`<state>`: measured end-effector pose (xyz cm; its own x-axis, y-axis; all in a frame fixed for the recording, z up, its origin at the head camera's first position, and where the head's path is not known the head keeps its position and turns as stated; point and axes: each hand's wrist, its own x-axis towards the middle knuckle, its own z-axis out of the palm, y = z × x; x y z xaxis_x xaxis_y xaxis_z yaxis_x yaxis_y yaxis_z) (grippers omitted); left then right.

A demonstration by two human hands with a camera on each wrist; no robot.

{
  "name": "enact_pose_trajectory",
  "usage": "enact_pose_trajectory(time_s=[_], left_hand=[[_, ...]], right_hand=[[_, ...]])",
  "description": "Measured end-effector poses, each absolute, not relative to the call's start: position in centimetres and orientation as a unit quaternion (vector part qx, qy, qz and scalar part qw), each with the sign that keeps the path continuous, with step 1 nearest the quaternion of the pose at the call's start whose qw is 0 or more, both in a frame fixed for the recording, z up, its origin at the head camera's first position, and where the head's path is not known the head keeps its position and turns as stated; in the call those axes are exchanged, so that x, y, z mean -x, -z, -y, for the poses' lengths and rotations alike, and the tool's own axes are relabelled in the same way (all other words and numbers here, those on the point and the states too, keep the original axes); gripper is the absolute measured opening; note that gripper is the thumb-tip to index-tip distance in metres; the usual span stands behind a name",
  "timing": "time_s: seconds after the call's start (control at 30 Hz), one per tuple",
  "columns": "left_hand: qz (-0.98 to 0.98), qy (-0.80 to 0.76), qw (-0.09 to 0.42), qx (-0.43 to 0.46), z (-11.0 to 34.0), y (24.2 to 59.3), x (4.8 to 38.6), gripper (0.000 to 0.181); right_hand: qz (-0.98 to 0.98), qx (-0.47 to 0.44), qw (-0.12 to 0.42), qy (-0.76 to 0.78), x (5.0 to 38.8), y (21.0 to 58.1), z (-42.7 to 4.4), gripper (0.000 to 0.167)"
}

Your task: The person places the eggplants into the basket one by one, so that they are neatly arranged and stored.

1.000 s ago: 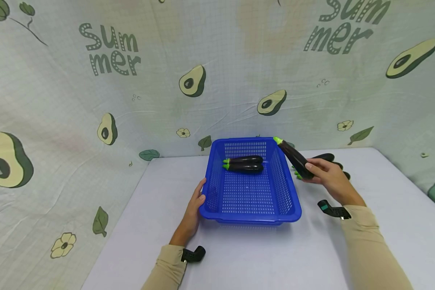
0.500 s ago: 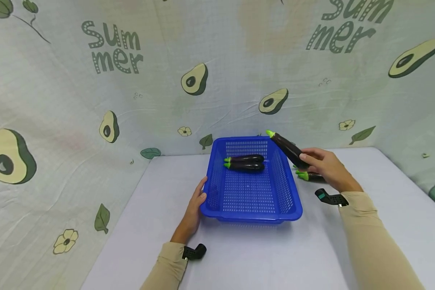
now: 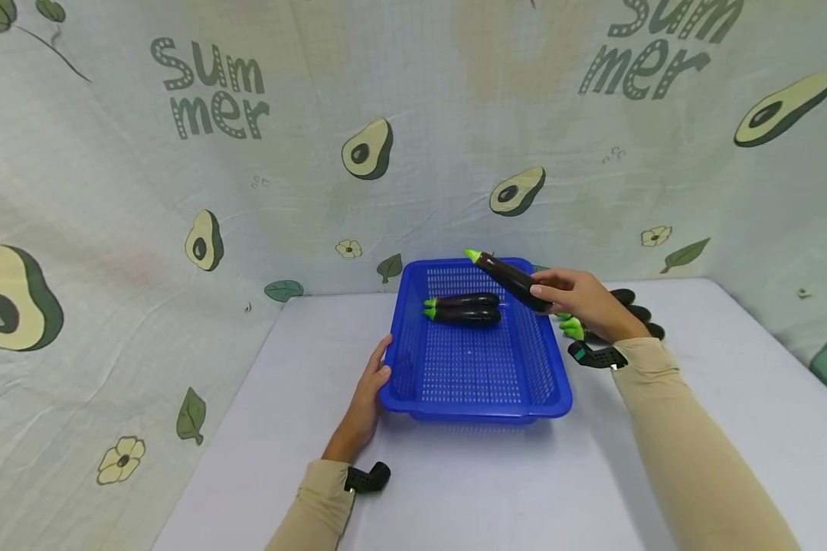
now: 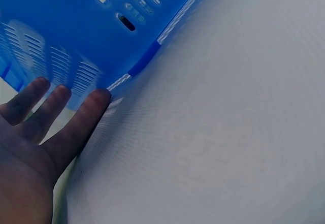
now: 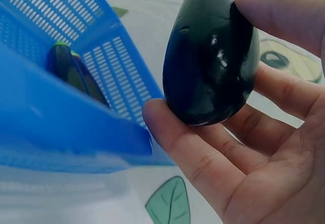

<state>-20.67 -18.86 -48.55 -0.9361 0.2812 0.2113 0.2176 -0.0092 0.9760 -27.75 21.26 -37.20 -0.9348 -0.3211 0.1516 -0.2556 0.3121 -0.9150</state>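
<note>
My right hand [image 3: 579,297] grips a dark purple eggplant [image 3: 506,277] by its rounded end, its green stem end pointing up and left over the blue plastic basket [image 3: 469,419]. In the right wrist view the thumb and fingers close around the eggplant [image 5: 210,56]. Two eggplants [image 3: 463,316] lie side by side inside the basket, towards its back. My left hand [image 3: 367,394] rests against the basket's left side. From the left wrist, the fingers of the left hand [image 4: 45,137] look fairly straight against the basket's perforated outer wall [image 4: 76,46].
Several more eggplants [image 3: 639,312] lie on the white table [image 3: 482,490] right of the basket, partly hidden behind my right hand. Behind the table hangs a pale cloth [image 3: 441,92] printed with avocados and leaves.
My right hand has carried the eggplant leftwards from beside the basket's right rim to over its inside. The left hand and the basket have stayed in place.
</note>
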Motion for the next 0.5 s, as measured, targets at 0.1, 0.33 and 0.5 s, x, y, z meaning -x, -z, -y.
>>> enact_pose_trajectory(time_s=[0.1, 0.33, 0.5], left_hand=[[-0.703, -0.688, 0.024, -0.178, 18.9, 48.5, 20.8, 0.058], [-0.702, -0.689, 0.024, -0.18, 18.9, 48.5, 21.0, 0.058], [-0.701, -0.69, 0.026, -0.18, 18.9, 48.6, 20.9, 0.058]], right_hand=[[-0.805, 0.187, 0.032, 0.563, 28.2, 37.0, -20.7, 0.055], [-0.817, 0.185, 0.059, 0.543, 29.1, 36.4, -19.5, 0.058], [-0.822, 0.187, 0.072, 0.533, 29.5, 36.4, -18.7, 0.06]])
